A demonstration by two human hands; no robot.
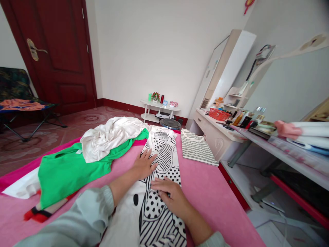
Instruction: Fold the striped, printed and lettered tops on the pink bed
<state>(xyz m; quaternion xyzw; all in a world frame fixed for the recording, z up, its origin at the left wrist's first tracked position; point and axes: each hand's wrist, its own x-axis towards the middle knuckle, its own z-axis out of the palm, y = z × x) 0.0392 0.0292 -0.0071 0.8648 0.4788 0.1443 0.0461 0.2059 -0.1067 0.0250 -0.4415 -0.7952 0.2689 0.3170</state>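
A white garment with black dots and stripes (156, 206) lies lengthwise before me on the pink bed cover (205, 195), folded into a long strip at its upper part. My left hand (145, 164) rests flat on its left side, fingers spread. Lower down and to the right, my right hand (173, 195) lies on the dotted cloth with fingers stretched toward the left. Neither hand grips the fabric. The garment's near end runs out of view at the bottom.
A folded striped shirt (196, 147) lies on the right. To the left are a green garment (74, 175) and a crumpled white one (110, 135). A dressing table (213, 130) stands at the right, a folding chair (23, 99) at the far left, and a low white table (160, 106) by the wall.
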